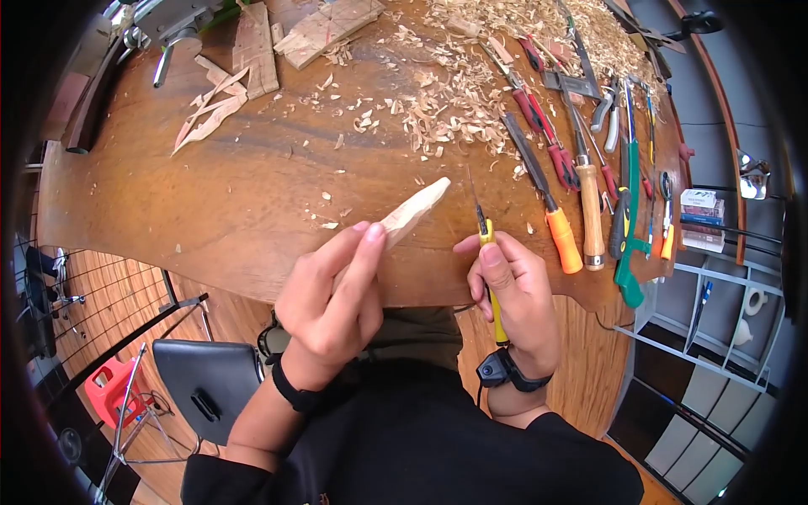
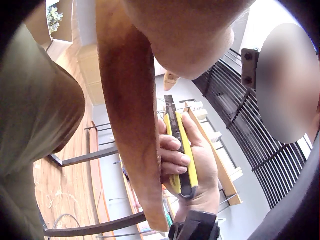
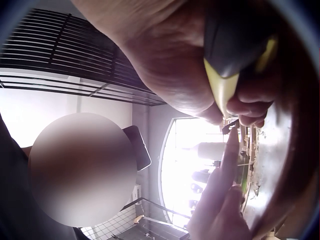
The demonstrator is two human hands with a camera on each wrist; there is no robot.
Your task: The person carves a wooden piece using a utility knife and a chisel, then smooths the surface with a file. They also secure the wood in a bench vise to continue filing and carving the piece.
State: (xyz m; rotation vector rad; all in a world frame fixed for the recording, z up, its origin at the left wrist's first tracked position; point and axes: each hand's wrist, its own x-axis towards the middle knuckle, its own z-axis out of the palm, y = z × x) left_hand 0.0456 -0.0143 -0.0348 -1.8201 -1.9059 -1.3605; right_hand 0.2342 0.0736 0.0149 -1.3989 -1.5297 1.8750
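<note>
In the head view the left hand (image 1: 332,290) pinches a pale carved wood piece (image 1: 418,210) by its lower end, its tip pointing up and right above the table. To its right, the right hand (image 1: 518,290) grips a yellow and black utility knife (image 1: 495,295), blade out and pointing up. Knife and wood are apart. The left wrist view shows the right hand (image 2: 200,155) with fingers curled round the knife (image 2: 187,152); the wood's end (image 2: 171,81) shows past the left hand (image 2: 185,35). In the right wrist view the knife's end (image 3: 222,82) lies in the right hand (image 3: 165,60).
The wooden table (image 1: 252,202) has shavings (image 1: 454,109) at the back and centre. Chisels, pliers and a green-handled saw (image 1: 631,210) lie at the right. Wood boards (image 1: 328,32) and splinters (image 1: 210,114) lie at the back left. A black chair (image 1: 206,383) stands at the lower left.
</note>
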